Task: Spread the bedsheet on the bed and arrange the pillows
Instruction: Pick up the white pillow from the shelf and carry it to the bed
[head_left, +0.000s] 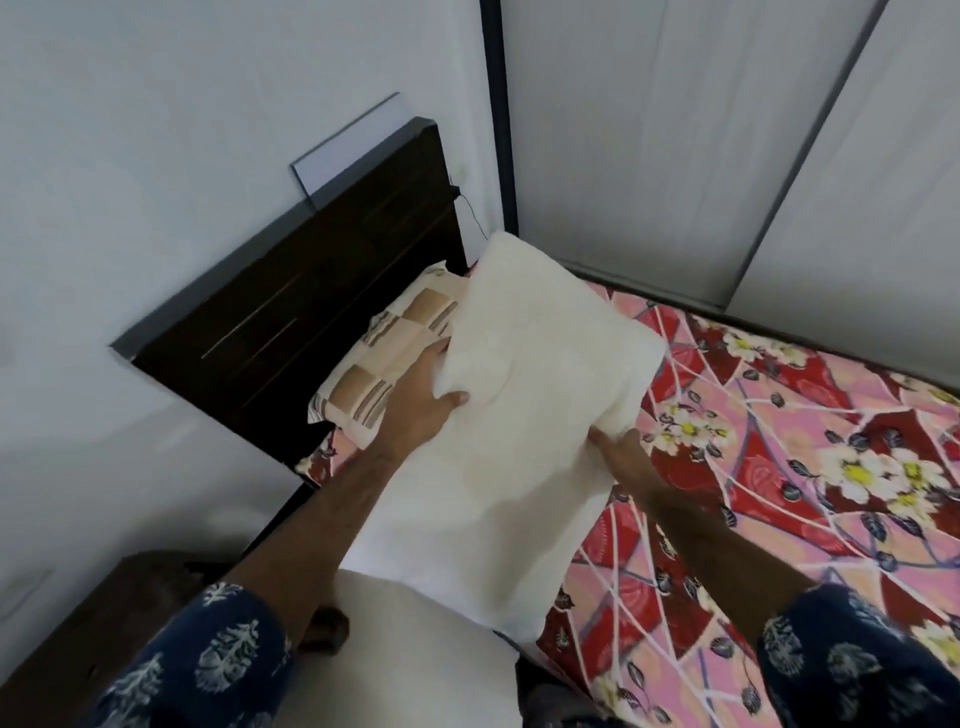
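Head view: our left hand (426, 395) and right hand (621, 449) each grip the white pillow (535, 374), steering it beside the checked pillow (384, 374) against the headboard (291, 306).

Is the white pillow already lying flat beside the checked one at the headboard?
No, both hands, left hand and right hand, hold the white pillow raised above the checked pillow.

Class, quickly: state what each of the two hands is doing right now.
Left hand: grips the white pillow at its left edge.
Right hand: holds the same pillow at its right edge.
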